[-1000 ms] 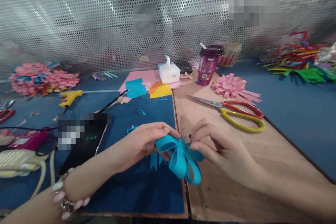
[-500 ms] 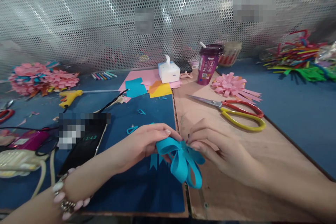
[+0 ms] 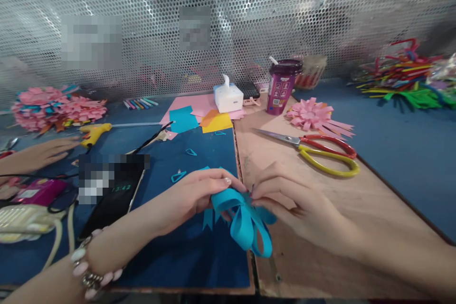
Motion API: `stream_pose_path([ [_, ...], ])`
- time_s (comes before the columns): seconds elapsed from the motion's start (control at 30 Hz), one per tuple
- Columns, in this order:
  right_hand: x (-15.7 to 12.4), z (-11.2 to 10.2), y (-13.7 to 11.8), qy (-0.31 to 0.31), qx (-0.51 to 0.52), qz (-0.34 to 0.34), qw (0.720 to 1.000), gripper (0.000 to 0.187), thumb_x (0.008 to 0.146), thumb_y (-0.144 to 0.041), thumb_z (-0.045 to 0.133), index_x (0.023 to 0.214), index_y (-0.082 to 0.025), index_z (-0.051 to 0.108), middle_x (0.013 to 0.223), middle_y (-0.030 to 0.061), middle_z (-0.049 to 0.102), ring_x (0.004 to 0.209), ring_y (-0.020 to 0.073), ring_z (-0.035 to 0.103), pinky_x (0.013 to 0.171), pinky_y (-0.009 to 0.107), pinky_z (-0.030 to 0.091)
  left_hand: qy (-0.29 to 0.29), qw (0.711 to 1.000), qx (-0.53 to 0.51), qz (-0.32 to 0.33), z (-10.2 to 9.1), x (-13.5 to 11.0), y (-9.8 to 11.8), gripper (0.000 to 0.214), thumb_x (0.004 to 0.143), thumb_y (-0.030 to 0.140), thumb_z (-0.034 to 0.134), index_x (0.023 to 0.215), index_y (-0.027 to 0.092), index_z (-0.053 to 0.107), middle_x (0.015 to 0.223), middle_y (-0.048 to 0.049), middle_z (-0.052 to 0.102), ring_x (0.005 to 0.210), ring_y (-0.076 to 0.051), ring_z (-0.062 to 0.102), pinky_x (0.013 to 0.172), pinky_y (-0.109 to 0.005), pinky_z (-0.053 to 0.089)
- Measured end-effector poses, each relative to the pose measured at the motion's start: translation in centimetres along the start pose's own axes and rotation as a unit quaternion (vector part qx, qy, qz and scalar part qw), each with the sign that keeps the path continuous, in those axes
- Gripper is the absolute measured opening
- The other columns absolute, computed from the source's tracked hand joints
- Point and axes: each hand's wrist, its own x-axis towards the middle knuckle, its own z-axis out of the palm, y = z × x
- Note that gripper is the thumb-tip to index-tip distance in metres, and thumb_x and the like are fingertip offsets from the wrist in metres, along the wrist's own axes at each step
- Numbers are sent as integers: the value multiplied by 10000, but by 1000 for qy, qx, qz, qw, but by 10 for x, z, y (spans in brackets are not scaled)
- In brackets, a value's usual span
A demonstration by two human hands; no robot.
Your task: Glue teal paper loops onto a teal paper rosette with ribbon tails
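A blue looped paper flower (image 3: 245, 228) is held up in front of me, over the seam between the blue mat and the wooden board. My left hand (image 3: 203, 194) grips it from the left, thumb on top, other fingers partly hidden behind the loops. My right hand (image 3: 295, 204) pinches at its upper right near the centre, thumb and index finger together. Whether a separate small piece sits in that pinch is hidden. Loose blue paper loops (image 3: 178, 176) lie on the mat beyond my left hand. Large scissors (image 3: 313, 149) with red and yellow handles rest on the board past my right hand.
A co-worker's hand (image 3: 46, 152) reaches in at the left, near a yellow glue gun (image 3: 94, 134). A phone (image 3: 114, 199) and power strip (image 3: 28, 223) lie left. Beyond are coloured papers (image 3: 183, 118), tissues (image 3: 228, 98), a purple cup (image 3: 281, 88) and pink paper flowers (image 3: 309, 115).
A co-worker's hand has come in from the left beside the glue gun. My hands stay around the blue flower, with only a slight shift of the right fingers.
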Motion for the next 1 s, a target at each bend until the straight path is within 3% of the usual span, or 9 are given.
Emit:
stream_pose_path([
  [0.23, -1, -1, -1, -16, -9, -8, 1000, 189, 908, -109, 492, 1033, -185, 611, 997, 54, 642, 948, 144, 584, 839, 289, 487, 8, 1000, -2, -8, 1, -1, 2, 232, 867, 324, 545, 951, 143, 663, 803, -39, 614, 708, -132, 545, 658, -235, 441],
  [0.4, 1, 1, -1, 22, -4, -28, 999, 56, 846, -160, 623, 891, -191, 610, 835, 19, 641, 788, 126, 578, 733, 274, 487, -1, 1000, -6, -7, 2, 0, 1, 232, 869, 320, 542, 954, 147, 670, 820, -38, 614, 723, -137, 547, 661, -235, 439],
  [0.53, 0, 4, 0, 45, 4, -21, 999, 97, 800, -197, 685, 807, -198, 588, 773, 11, 605, 768, 136, 562, 692, 272, 484, 1, 1000, -5, -8, 1, 2, 1, 224, 871, 309, 542, 941, 146, 677, 808, -30, 610, 721, -131, 545, 664, -225, 431],
  [0.63, -1, 5, 0, 28, 13, -5, 1000, 34, 849, -170, 618, 866, -198, 608, 834, 32, 609, 808, 141, 567, 718, 278, 490, 4, 1000, -5, -10, 1, 2, 0, 210, 868, 297, 546, 937, 149, 679, 814, -28, 615, 728, -131, 544, 668, -221, 427],
  [0.87, -3, 3, -2, -22, -6, -8, 1000, 208, 913, -129, 501, 1067, -214, 611, 1006, 53, 640, 919, 150, 580, 809, 303, 497, 18, 1000, -2, -12, 1, 1, 1, 218, 868, 305, 552, 947, 146, 679, 801, -35, 615, 720, -132, 542, 663, -225, 430],
  [1.0, -2, 4, -3, -10, -15, -13, 1000, 143, 902, -174, 542, 1017, -208, 619, 946, 47, 647, 874, 147, 589, 787, 299, 500, 16, 1000, -3, -16, 1, 1, 0, 218, 861, 310, 559, 951, 149, 676, 811, -39, 617, 732, -142, 552, 669, -231, 438],
])
